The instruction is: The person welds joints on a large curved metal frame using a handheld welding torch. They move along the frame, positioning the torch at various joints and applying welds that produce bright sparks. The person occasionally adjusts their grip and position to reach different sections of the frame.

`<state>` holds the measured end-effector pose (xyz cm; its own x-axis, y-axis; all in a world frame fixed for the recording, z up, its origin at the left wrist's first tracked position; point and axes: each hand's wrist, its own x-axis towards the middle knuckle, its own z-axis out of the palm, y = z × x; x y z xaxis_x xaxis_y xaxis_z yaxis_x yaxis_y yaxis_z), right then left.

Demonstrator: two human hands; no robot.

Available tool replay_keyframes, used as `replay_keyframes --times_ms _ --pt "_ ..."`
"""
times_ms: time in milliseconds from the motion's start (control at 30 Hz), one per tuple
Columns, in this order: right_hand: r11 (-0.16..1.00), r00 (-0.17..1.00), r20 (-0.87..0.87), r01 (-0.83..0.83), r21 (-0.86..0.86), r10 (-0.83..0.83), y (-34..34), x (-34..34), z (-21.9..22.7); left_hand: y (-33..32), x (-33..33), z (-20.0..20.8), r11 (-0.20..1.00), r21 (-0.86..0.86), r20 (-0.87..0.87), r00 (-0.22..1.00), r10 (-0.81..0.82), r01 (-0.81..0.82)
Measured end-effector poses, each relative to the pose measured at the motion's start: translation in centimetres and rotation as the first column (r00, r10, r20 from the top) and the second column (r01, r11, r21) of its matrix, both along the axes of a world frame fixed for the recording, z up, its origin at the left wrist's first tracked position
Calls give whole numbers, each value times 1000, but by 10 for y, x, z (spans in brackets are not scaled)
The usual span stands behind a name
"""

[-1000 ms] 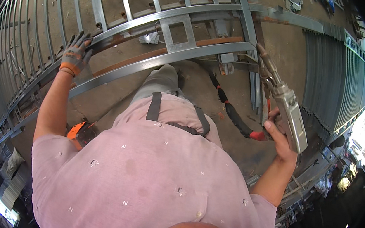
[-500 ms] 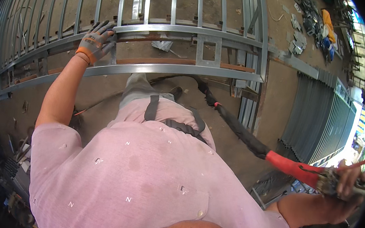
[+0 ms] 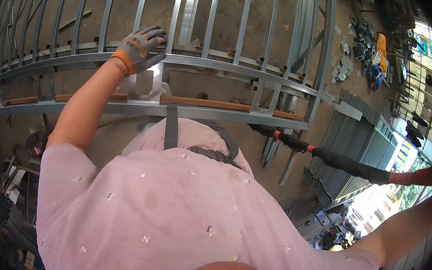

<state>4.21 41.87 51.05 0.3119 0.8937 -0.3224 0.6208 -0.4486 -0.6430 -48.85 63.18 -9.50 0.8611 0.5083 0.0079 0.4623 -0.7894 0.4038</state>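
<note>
My left hand (image 3: 141, 50), in a grey glove with orange trim, lies on the top rail (image 3: 203, 64) of a silvery metal frame. Its fingers stretch across the rail beside an upright bar (image 3: 176, 11), and the thumb stands apart from them. Just below is a square cut-out plate (image 3: 155, 87). On the right, my bare forearm (image 3: 404, 228) reaches into the dark rim, where the hand is lost from sight. A thick cable (image 3: 347, 164) wrapped in black, with a red sleeve (image 3: 410, 177), runs out to that same edge.
The barred frame spans the view before my body, with a lower rail (image 3: 207, 115) near my waist. Stacked corrugated metal sheets (image 3: 352, 143) stand to the right. Scrap pieces (image 3: 343, 67) and an orange cloth (image 3: 381, 50) lie farther off. Assorted clutter (image 3: 13, 183) sits at lower left.
My right hand, earlier seen gripping the tool at the cable's red end, has moved out past the right edge. The frame sits lower in view; my left hand remains on its rail.
</note>
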Motion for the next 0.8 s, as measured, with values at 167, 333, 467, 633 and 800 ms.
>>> replay_keyframes --times_ms 167,333,467,633,800 --pt "956 992 -107 -96 -278 69 85 10 -123 46 75 -9 990 97 -24 995 -99 101" --pt "829 941 -304 -285 -482 147 138 25 -265 81 157 -18 976 152 -10 988 -156 156" --pt "679 886 -379 -451 -579 265 168 9 -377 98 176 -37 935 175 24 947 -319 310" --pt "546 836 -418 -549 -633 356 184 -12 -449 121 188 -62 891 224 32 911 -412 395" --pt "608 802 -427 -596 -525 417 184 -26 -488 134 184 -75 872 213 86 880 -466 441"
